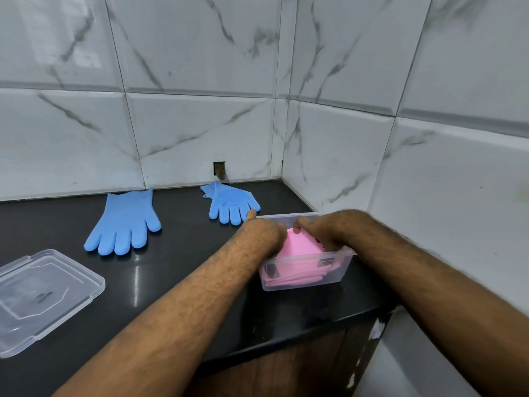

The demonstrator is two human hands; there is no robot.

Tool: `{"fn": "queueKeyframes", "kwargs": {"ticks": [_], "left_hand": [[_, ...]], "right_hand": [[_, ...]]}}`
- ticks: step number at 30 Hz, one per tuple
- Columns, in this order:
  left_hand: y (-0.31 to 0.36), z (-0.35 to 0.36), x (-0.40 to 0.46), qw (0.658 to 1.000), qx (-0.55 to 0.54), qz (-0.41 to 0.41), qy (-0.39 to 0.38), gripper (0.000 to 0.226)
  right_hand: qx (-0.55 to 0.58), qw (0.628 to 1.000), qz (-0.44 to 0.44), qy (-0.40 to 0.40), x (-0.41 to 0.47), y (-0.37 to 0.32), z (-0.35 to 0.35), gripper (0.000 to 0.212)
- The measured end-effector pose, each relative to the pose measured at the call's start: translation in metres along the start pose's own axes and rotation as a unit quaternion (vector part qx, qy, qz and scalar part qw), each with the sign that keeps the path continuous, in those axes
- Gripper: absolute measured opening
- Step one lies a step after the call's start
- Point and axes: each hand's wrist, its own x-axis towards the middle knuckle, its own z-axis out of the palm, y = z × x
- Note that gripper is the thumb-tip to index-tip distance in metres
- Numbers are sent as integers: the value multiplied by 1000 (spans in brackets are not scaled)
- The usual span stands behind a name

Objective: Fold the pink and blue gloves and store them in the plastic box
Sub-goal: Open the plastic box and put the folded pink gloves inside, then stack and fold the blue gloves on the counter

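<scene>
A clear plastic box stands on the black counter near the right wall. Folded pink gloves lie inside it, seen from above and through the front wall. My left hand reaches into the box's left side, fingers down on the pink gloves. My right hand presses on them from the right, fingers curled over the pink. One blue glove lies flat at the back left, fingers toward me. A second blue glove lies by the back wall, just behind the box.
The box's clear lid rests on the counter at the front left. The black counter ends in a corner of marble-patterned tiled walls; the right wall is close to the box. A wooden cabinet front shows below the counter edge.
</scene>
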Motion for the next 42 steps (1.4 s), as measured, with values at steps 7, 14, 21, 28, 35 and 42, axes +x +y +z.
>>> {"fn": "queueKeyframes", "kwargs": {"ticks": [7,14,21,28,35,42], "left_hand": [[-1,2,-2,999,-34,-1,-5,76],[-20,21,-5,974,-155,41,160,42],[-41,28,-20,911,-192,-9,365,29],[-66,48,-49,883,-215,-66,411,34],[-107,90,-82,862,-253,-126,420,37],[-134,148,-93,846,-275,-188,416,45]], "right_hand": [[47,999,12,-15,-1,0,4,69],[82,996,-23,38,-15,5,1,61],[113,965,-43,233,-32,-3,-20,44],[92,940,-73,319,-39,-56,-36,38],[90,920,-119,362,-22,-125,-38,39],[110,917,-121,364,17,-199,-19,50]]}}
